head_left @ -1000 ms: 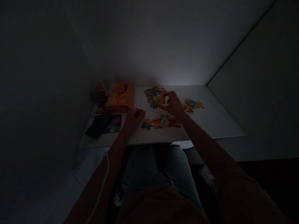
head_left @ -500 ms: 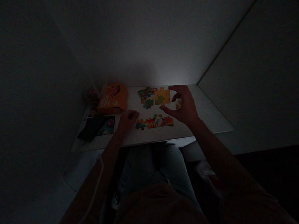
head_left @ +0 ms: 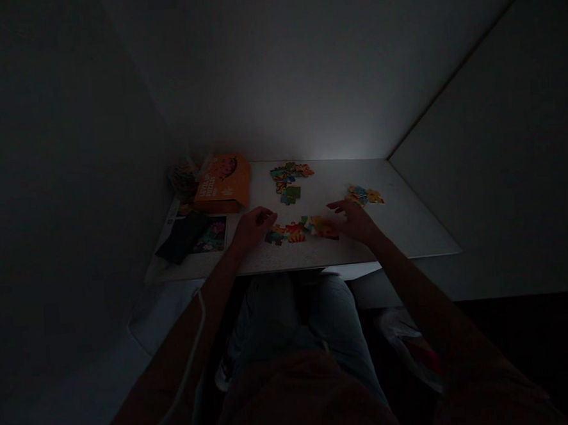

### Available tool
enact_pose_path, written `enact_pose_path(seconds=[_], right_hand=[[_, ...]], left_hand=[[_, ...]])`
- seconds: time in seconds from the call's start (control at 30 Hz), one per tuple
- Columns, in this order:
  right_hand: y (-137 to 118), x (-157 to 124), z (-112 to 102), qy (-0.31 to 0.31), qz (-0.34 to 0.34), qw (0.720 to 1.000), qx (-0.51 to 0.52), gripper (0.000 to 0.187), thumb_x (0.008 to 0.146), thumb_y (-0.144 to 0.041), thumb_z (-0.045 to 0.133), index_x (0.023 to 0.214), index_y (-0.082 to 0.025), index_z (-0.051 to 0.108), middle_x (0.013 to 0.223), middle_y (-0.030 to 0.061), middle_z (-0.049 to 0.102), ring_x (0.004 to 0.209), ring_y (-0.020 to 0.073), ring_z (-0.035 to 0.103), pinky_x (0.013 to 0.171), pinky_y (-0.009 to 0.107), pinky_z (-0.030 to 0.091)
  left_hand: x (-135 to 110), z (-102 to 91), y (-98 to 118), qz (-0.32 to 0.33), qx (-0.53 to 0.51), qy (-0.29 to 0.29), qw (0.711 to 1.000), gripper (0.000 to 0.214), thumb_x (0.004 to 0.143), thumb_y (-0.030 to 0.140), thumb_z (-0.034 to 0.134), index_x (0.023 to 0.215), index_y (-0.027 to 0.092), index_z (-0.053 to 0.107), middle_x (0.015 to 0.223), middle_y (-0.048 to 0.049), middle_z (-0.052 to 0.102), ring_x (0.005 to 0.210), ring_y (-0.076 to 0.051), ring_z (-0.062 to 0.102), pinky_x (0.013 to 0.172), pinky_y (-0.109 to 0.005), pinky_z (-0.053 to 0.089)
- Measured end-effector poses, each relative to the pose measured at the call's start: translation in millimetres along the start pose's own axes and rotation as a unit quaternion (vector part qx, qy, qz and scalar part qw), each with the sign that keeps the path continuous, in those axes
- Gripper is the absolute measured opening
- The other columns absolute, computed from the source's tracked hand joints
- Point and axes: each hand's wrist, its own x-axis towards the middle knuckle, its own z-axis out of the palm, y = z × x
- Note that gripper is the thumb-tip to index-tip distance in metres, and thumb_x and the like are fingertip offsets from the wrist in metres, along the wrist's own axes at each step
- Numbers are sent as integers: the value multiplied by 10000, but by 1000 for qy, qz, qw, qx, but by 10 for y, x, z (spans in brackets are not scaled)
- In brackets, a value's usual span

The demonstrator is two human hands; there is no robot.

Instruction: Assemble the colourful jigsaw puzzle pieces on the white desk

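The light is dim. My left hand rests over the table left of the front row, fingers loosely curved and apart, holding nothing visible. That row of joined puzzle pieces lies near the front edge. At its right end is my right hand, its index finger stretched out leftward. A smeared yellow-orange puzzle piece shows at its thumb, over the row; the grip is partly blurred. Farther back lies another joined group of puzzle pieces. Beyond my right hand is a loose heap of puzzle pieces.
An orange puzzle box stands at the back left, beside a clear plastic bag. A dark cloth-like item partly covers a picture sheet. White walls border the white table behind and to the right.
My right hand has come down and nearer with the yellow puzzle piece, from beside the back group to the front row. The heap on the right is uncovered. My view has shifted slightly.
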Motion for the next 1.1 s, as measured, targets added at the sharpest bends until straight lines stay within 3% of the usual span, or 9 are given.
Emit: enact_pose_path(seconds=[0.13,0.27,0.4,0.6,0.73,0.9,1.03,1.1], right_hand=[[-127,527,201,13,31,998,44,253,1023,-456,881,1220,-308,823,1368,143,850,1093,321,795,1051,541,664],[-319,1004,397,-3,33,999,40,393,910,-351,1000,1244,-234,829,1433,163,807,1041,256,730,1052,468,621],[-398,1181,466,-35,23,999,27,391,828,-302,1053,1147,-215,844,1431,146,788,1053,224,688,1097,423,582],[-478,958,303,-3,-7,1000,6,483,920,-341,957,1361,-277,769,1613,125,710,991,213,691,1098,437,607],[-676,674,25,64,-82,994,-17,589,946,-416,955,1463,-262,718,1654,165,667,1028,270,737,1041,463,641],[-870,362,-384,98,-154,983,-26,616,961,-469,916,1520,-319,705,1613,149,669,1028,311,725,1048,522,681],[-804,170,-586,94,-137,986,-33,623,976,-588,891,1552,-438,709,1641,113,651,1178,375,740,1081,589,707],[-695,84,-609,96,-129,986,-34,624,957,-592,895,1529,-416,719,1628,130,652,1175,378,747,1075,599,710]], left_hand=[[-13,4,3,1,11,-7,1000,369,1025,589,742,1027,224,791,960,-79,829,876,-254,748,820,-396,551],[-13,0,-9,6,18,-8,1000,371,1020,605,735,1020,237,783,932,-68,815,850,-250,736,809,-399,546],[1,-2,-34,8,17,-10,1000,384,1014,615,730,1010,235,783,937,-78,815,850,-255,746,807,-403,552],[0,0,-36,10,14,-9,1000,390,1022,631,717,1020,246,778,942,-75,819,863,-263,753,821,-412,558],[-5,-3,-19,13,13,-8,1000,414,1010,648,721,1003,239,785,903,-80,807,830,-265,739,781,-414,537],[-13,-7,11,11,15,-1,1000,383,1011,609,738,992,229,774,868,-72,794,805,-254,727,762,-400,528],[-21,-11,30,11,18,-3,1000,378,1008,609,734,990,233,768,901,-75,812,836,-262,742,795,-405,540],[-21,-12,31,9,19,-4,1000,376,1006,607,735,1002,233,774,931,-78,826,860,-265,752,806,-403,547]])
